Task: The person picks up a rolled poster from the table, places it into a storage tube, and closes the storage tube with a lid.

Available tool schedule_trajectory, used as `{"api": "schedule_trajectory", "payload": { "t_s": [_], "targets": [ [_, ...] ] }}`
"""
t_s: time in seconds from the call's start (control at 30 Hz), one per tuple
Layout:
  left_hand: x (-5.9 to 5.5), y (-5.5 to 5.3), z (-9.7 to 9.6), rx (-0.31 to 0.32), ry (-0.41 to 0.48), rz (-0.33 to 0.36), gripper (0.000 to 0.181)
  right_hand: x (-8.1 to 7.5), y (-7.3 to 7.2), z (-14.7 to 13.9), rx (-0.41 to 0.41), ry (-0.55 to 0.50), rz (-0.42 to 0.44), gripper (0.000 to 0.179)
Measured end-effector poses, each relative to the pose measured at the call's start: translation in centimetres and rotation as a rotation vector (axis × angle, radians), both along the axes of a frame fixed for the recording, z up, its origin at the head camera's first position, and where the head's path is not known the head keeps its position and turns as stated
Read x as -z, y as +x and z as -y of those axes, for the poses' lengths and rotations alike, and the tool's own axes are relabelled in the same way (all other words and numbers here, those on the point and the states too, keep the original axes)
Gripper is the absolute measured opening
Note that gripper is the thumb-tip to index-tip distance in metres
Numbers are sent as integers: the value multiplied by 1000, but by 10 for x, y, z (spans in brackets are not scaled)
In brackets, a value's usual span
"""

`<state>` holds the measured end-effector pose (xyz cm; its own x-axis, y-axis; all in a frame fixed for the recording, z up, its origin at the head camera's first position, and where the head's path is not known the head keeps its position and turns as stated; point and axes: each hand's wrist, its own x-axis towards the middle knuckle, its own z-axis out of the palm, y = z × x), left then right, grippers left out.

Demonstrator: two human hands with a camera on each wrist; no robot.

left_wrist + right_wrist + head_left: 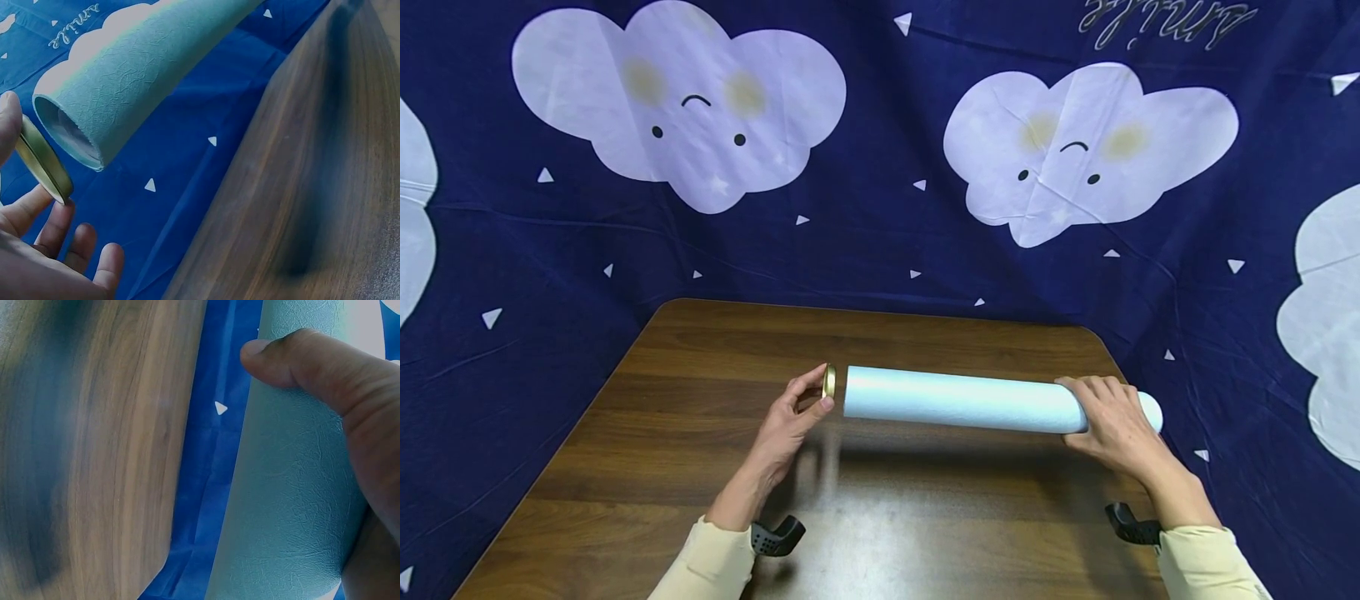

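Note:
A long pale-blue cardboard tube with a wrinkled surface lies sideways above the table, held near its right end by my right hand. In the right wrist view the thumb lies across the tube. My left hand pinches a round gold metal lid by its edge, thumb on one side and fingertips on the other. The left wrist view has the lid tilted just off the tube's open end, a small gap between them. The tube's hollow inside shows there.
A brown wood-grain table lies under both hands, with the tube's shadow on it. Behind and around it hangs a dark blue cloth with clouds and white triangles. Black wrist mounts sit at the cuffs.

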<state>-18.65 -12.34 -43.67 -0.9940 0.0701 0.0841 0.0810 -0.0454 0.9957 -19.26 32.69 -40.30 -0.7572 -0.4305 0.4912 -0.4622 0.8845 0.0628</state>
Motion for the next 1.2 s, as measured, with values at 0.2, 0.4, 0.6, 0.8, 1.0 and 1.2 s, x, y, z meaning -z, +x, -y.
{"api": "schedule_trajectory", "payload": {
  "t_s": [0.2,0.4,0.6,0.8,1.0,1.2],
  "targets": [
    [1,0,-4,15,12,-4,53,0,-1,1,0,2,1,77],
    [3,-1,-8,33,38,-3,54,0,-3,2,-9,0,-6,77],
    [4,-1,-10,53,62,13,53,1,-3,1,-13,-2,-10,77],
    [5,-1,-11,63,50,17,53,2,-4,1,-22,-3,-9,77],
    [6,-1,-11,76,52,26,53,3,-4,1,-27,0,-11,77],
    [6,-1,-11,90,70,41,53,3,-5,2,-32,11,-12,78]
  ]
}}
